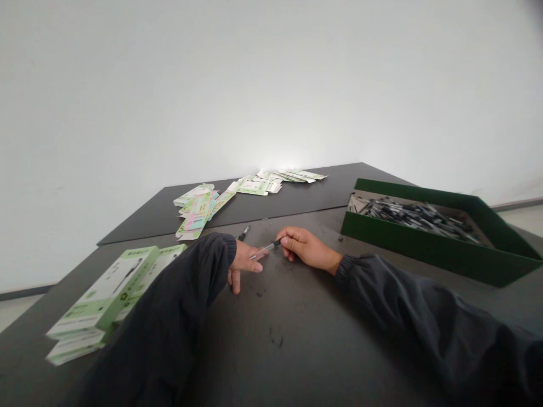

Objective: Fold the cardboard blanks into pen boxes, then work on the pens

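Note:
My right hand (309,250) pinches the black end of a clear-barrelled pen (266,250) between thumb and fingers. The pen slants down to the left, and its other end overlaps the fingers of my left hand (244,262). That hand is turned down with its fingers apart, and part of it is hidden by the sleeve. Just beyond the left wrist a second pen (245,232) shows; whether it lies on the table or touches the hand, I cannot tell.
At right stands a green box (407,254) holding many loose pens (418,217). Green-and-white cartons (99,291) are stacked at left, partly behind my left arm. Flattened cartons (254,185) and colourful cards (199,212) lie on the far part of the dark table (271,350).

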Demonstrator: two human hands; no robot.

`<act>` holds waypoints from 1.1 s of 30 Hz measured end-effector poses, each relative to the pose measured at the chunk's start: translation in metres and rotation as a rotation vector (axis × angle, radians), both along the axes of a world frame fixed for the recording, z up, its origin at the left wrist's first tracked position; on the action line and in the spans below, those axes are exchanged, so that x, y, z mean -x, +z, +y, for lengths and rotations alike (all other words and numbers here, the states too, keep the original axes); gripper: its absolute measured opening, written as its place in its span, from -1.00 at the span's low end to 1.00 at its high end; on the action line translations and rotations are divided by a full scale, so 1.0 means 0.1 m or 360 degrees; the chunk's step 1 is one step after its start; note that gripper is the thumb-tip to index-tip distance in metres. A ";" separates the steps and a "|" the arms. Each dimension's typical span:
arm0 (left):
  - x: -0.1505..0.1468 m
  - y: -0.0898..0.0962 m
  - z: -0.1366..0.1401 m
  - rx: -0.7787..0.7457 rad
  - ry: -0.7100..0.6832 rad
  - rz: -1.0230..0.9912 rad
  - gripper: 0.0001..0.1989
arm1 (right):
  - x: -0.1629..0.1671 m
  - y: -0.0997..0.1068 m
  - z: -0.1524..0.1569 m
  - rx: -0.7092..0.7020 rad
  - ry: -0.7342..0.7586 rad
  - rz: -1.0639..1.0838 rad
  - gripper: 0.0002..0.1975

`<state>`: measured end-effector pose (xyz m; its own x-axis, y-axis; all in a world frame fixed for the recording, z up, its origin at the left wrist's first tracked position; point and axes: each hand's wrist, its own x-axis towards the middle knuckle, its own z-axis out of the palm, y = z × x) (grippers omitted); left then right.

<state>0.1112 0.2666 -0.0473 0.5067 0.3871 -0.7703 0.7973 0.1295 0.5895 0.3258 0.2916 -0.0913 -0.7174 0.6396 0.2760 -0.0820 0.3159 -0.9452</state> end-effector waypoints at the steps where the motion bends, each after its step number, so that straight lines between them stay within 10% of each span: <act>1: 0.00 0.01 0.00 0.0000 -0.0010 -0.0002 -0.11 | 0.00 0.00 0.00 0.0020 0.0018 0.0005 -0.80; 23: 0.00 0.02 0.01 0.0020 -0.0036 -0.0006 -0.13 | 0.02 -0.03 -0.02 -0.0031 -0.0005 -0.0065 -0.81; 33: -0.02 0.06 0.00 -0.0001 -0.0064 -0.0022 -0.19 | 0.01 0.04 -0.02 -0.0431 -0.0362 -0.0232 -0.68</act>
